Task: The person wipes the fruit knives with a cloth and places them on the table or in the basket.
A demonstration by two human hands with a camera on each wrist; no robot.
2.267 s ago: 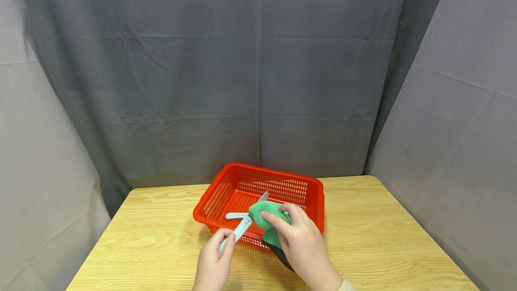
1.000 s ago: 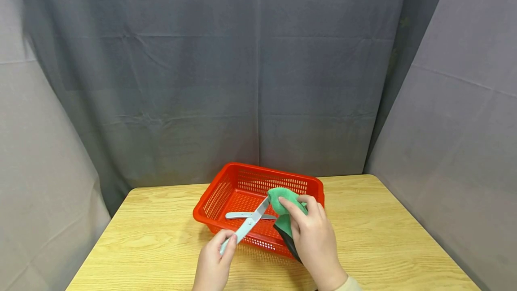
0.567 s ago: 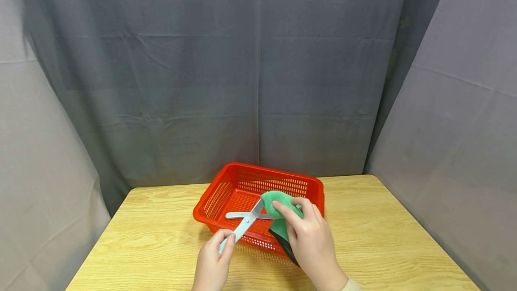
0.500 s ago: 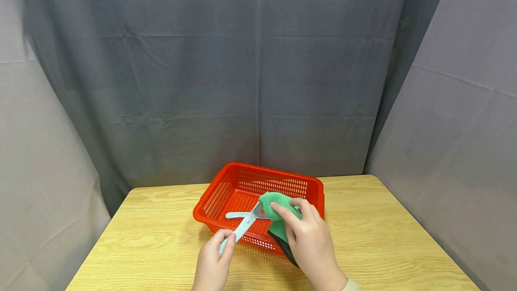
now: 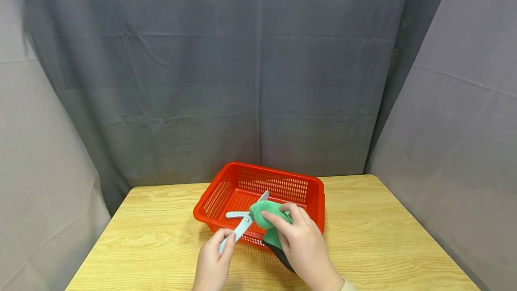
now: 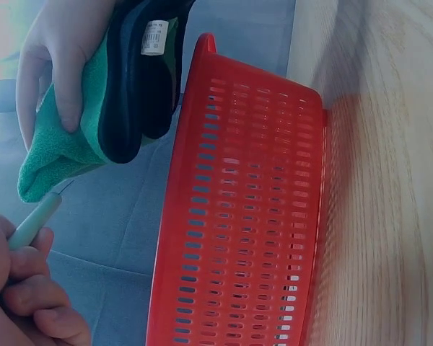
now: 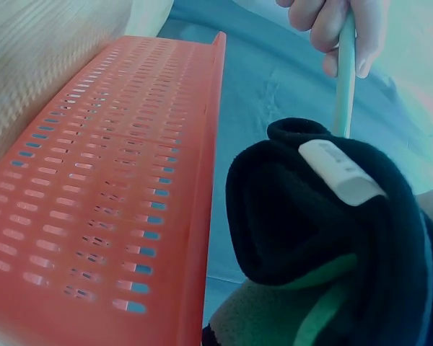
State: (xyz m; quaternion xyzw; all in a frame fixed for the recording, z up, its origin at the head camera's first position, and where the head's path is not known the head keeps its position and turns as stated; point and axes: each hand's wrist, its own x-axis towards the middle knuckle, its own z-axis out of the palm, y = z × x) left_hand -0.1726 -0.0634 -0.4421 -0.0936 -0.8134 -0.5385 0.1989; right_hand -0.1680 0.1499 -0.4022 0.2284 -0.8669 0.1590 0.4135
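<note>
My left hand [image 5: 213,257] grips the pale blue handle of a knife [image 5: 242,228], which points up and right above the front of the red basket [image 5: 282,174]. With my right hand [image 5: 308,246] I pinch a green cloth [image 5: 266,213] folded over the blade just beyond the handle. The blade tip sticks out past the cloth. Black edging and a white label [image 6: 154,37] show on the cloth in the left wrist view. A second pale-handled knife [image 5: 235,215] lies in the basket, its blade hidden behind the cloth and the first knife.
The perforated basket stands on a light wood table [image 5: 153,232], close to its back edge. A grey curtain [image 5: 194,80] hangs behind, and lighter cloth panels [image 5: 452,116] flank both sides.
My right hand slid the cloth out to the blade's tip by a second ago, then drew it back down toward the handle. The left hand stays in nearly the same place.
</note>
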